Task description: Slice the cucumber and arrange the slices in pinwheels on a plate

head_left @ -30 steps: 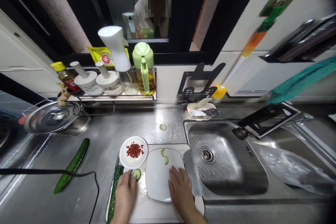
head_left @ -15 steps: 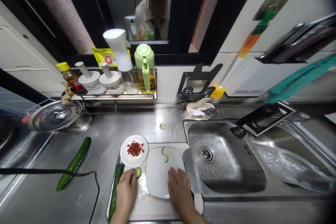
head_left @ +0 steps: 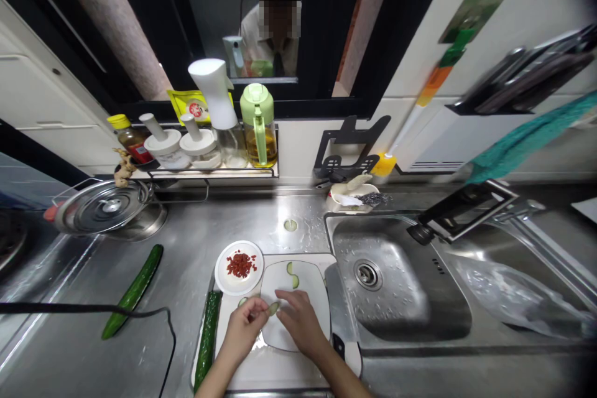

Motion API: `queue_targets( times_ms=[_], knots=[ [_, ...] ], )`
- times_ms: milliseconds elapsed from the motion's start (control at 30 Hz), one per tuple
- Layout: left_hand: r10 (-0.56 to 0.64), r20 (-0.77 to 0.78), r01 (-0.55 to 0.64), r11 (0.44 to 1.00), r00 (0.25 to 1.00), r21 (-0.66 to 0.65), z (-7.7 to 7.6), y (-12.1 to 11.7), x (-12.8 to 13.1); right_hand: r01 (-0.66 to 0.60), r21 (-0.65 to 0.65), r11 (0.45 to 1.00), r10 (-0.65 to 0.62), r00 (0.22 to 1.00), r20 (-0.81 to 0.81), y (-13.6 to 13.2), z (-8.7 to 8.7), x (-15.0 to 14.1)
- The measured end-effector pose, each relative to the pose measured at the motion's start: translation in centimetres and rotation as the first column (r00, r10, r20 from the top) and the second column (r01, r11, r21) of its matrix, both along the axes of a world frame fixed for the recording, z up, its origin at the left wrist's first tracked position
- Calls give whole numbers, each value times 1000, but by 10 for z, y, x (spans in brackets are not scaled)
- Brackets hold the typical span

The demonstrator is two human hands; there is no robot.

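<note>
My left hand [head_left: 247, 324] pinches a thin cucumber slice [head_left: 273, 309] between thumb and fingertips, over the left side of a white square plate [head_left: 273, 280]. Close by on the right, my right hand [head_left: 302, 326] hovers above the plate with its fingers apart. Two cut cucumber pieces [head_left: 293, 275] lie touching near the plate's far edge. The plate rests on a white cutting board [head_left: 280, 376]. Behind my left hand, another slice [head_left: 242, 301] is partly hidden. A cut length of cucumber [head_left: 208, 336] lies along the board's left edge.
A small round dish [head_left: 220, 277] of red dried berries overlaps the board's far left corner. Beside the plate lies a knife [head_left: 339, 346], its handle partly showing. The sink [head_left: 387, 317] is on the right. A whole cucumber [head_left: 135, 292] and a black cable [head_left: 170, 317] are at left.
My left hand has lifted a cucumber slice from the board and moved right, over the plate. My right hand has come off the plate's right side and moved left towards it.
</note>
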State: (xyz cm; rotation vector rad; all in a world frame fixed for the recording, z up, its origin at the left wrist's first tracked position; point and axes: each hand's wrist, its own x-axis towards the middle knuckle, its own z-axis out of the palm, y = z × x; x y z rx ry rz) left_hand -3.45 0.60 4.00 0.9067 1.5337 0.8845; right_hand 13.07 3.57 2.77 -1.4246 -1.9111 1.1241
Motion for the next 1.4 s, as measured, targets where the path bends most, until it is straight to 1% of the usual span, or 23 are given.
queue_targets(
  times_ms=[100, 200, 267, 300, 367, 433, 500, 567, 700, 767, 833, 900, 1000, 1067, 1167, 1267, 1333, 1400],
  knots=[
    [9, 164, -1, 999, 986, -43, -2, 6, 9, 47, -151, 987, -58, 996, -72, 8, 8, -1],
    [63, 292, -28, 992, 954, -125, -9, 9, 16, 69, -219, 973, -93, 991, -100, 12, 12, 5],
    [137, 374, -56, 974, 917, -221, -12, 9, 22, 71, -249, 966, -106, 986, -128, 13, 12, 10],
    [186, 405, -68, 955, 895, -287, -13, 9, 26, 70, -261, 963, -110, 984, -142, 13, 12, 12],
    [282, 445, -74, 900, 850, -429, -13, 8, 33, 62, -275, 959, -111, 980, -164, 13, 13, 15],
    [349, 478, -38, 837, 806, -546, -11, 9, 39, 49, -290, 956, -107, 977, -187, 12, 15, 17],
    [392, 520, 15, 787, 759, -616, -9, 10, 44, 43, -307, 951, -109, 974, -201, 12, 20, 18],
    [422, 570, 58, 766, 705, -640, -8, 11, 47, 52, -310, 949, -116, 975, -192, 12, 25, 20],
    [437, 661, 80, 796, 610, -600, -8, 14, 45, 37, -255, 966, -79, 985, -155, 14, 33, 28],
    [422, 678, 80, 813, 602, -577, -9, 16, 43, 33, -238, 971, -71, 985, -156, 17, 34, 32],
    [400, 674, 72, 828, 621, -557, -10, 18, 40, 33, -240, 970, -72, 985, -154, 21, 32, 36],
    [383, 642, 36, 842, 665, -539, -12, 21, 39, 23, -247, 969, -60, 988, -142, 26, 29, 38],
    [322, 534, -35, 877, 782, -478, -16, 27, 39, 22, -238, 971, -48, 994, -101, 36, 20, 40],
    [252, 432, -65, 913, 866, -404, -21, 32, 40, 43, -219, 975, -57, 997, -56, 44, 13, 40],
    [180, 265, -112, 961, 947, -252, -28, 41, 42, 59, -179, 982, -55, 998, 24, 58, 3, 39],
    [152, 37, -147, 982, 988, -120, -30, 48, 45, 28, -136, 990, -14, 995, 103, 71, -1, 37],
    [141, -136, -152, 985, 981, -76, -29, 53, 47, 9, -104, 995, 9, 986, 167, 78, -1, 35],
    [141, -271, -159, 986, 952, -46, -27, 56, 50, 9, -70, 998, 9, 970, 243, 82, 1, 34]
  ],
)
